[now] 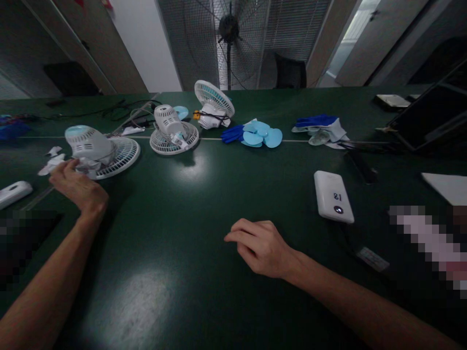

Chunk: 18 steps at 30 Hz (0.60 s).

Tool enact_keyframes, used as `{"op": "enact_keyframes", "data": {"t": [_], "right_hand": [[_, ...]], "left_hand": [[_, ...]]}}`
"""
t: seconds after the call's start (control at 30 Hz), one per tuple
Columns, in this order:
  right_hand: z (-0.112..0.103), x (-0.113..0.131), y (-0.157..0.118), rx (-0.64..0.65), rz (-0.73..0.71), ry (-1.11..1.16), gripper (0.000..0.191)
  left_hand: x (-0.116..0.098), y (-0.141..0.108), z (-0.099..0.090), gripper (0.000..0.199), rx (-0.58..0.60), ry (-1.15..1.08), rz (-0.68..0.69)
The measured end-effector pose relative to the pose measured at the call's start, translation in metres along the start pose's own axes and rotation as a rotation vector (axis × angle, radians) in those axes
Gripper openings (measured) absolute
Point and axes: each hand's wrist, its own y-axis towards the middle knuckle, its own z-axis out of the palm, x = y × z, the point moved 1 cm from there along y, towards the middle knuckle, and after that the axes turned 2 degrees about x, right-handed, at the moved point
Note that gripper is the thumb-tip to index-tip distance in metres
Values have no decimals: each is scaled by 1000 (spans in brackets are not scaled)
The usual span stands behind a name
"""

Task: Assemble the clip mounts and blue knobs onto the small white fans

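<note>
At the left, my left hand (79, 188) is beside a small white fan (91, 146) that lies grille down on the dark green table. Its fingers are slightly bent and apart, touching or just in front of crumpled white wrapping (88, 166); I see nothing gripped. My right hand (260, 247) is over the middle of the table, fingers loosely curled together with nothing visible in them. A second white fan (169, 121) lies grille down farther back. Behind it, a third fan (213, 107) has its grille tilted up and a dark cord around its base.
Light blue fan blades (261, 134) lie by a blue glove (232, 133). More gloves (321, 129) are at the back right. A white power bank (333, 197) with a cable lies right of centre, near a dark monitor (434, 107). A white device (15, 193) sits far left.
</note>
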Motion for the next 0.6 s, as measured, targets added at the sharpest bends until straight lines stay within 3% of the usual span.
{"op": "enact_keyframes", "data": {"t": [0.1,0.17,0.23,0.27,0.33,0.47,0.6], "right_hand": [[0,-1,0,-10,-7,-5,27],[0,-1,1,-13,-9,-1,26],[0,0,2,-10,-11,0,26],[1,0,2,-5,-12,0,26],[1,0,2,3,-10,-4,26],[1,1,1,16,-4,-13,26],[0,2,0,11,-16,-12,25]], "left_hand": [[-4,-6,1,64,-254,27,-44],[-16,-11,5,71,-294,17,63],[-39,-15,16,65,-226,-31,233],[-53,-15,25,59,-138,-65,312],[-83,-12,49,48,-44,-87,381],[-135,8,104,47,46,-97,418],[-153,26,133,45,53,-110,333]]}}
